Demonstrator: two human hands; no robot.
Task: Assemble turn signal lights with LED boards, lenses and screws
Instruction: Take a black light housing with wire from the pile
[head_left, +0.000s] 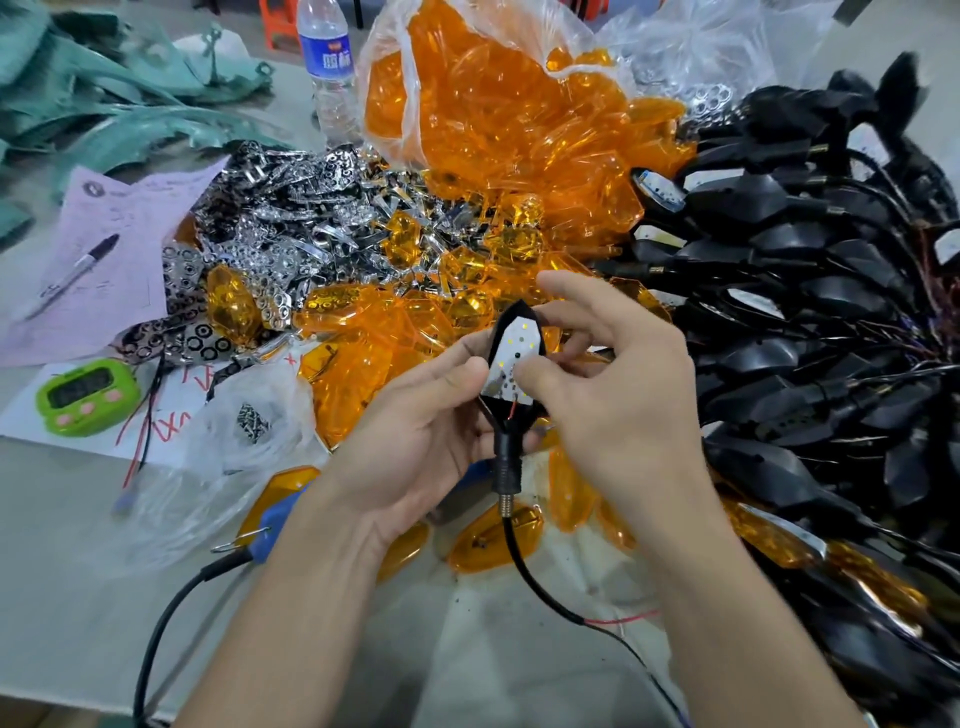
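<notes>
Near the centre, above orange lenses, the left hand grips a black turn signal housing with its LED board inside. The right hand pinches the housing, thumb on the board. The far water bottle has a blue label too blurred to read.

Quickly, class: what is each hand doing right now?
Left hand: grips the black light housing.
Right hand: pinches the LED board against that housing.

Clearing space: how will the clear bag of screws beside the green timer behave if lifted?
Probably floppy: the clear bag lies crumpled and slack. Its screws sit bunched together, so they would likely slide and sag to one corner.
</notes>
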